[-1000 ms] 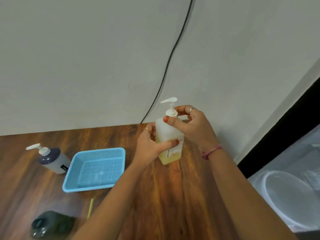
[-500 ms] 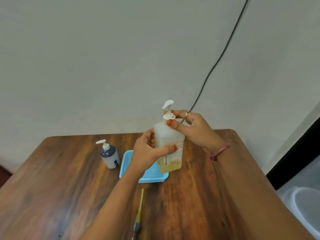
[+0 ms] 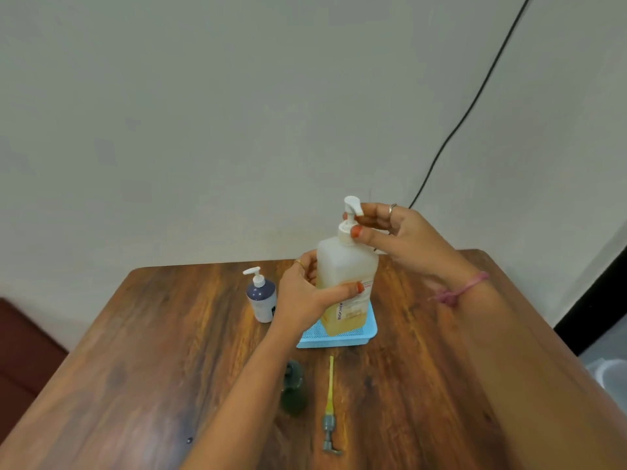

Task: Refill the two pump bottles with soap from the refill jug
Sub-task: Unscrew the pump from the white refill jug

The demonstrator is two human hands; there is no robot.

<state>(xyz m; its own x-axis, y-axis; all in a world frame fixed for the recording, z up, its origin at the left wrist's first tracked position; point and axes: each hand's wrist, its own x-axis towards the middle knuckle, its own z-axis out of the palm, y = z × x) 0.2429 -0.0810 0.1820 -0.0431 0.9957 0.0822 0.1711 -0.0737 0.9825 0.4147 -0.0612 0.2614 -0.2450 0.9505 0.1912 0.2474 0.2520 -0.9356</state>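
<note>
A large translucent bottle (image 3: 342,269) with yellow soap in its lower part is held upright above the table. My left hand (image 3: 307,293) wraps its body. My right hand (image 3: 390,228) pinches the white pump collar (image 3: 346,228) at its neck. A small grey-blue pump bottle (image 3: 261,296) stands on the table left of my left hand. A dark green bottle (image 3: 293,388) without a pump sits nearer me, partly behind my left forearm. Its grey pump with a yellow tube (image 3: 329,408) lies on the table beside it.
A light blue mesh tray (image 3: 339,335) sits under and behind the held bottle on the wooden table (image 3: 152,351). A black cable (image 3: 468,110) runs down the wall. A white bin (image 3: 607,371) stands on the floor at the right.
The view has swung left and down, showing more of the table, the green bottle and the loose pump. Both hands keep hold of the large bottle; the pump head has turned.
</note>
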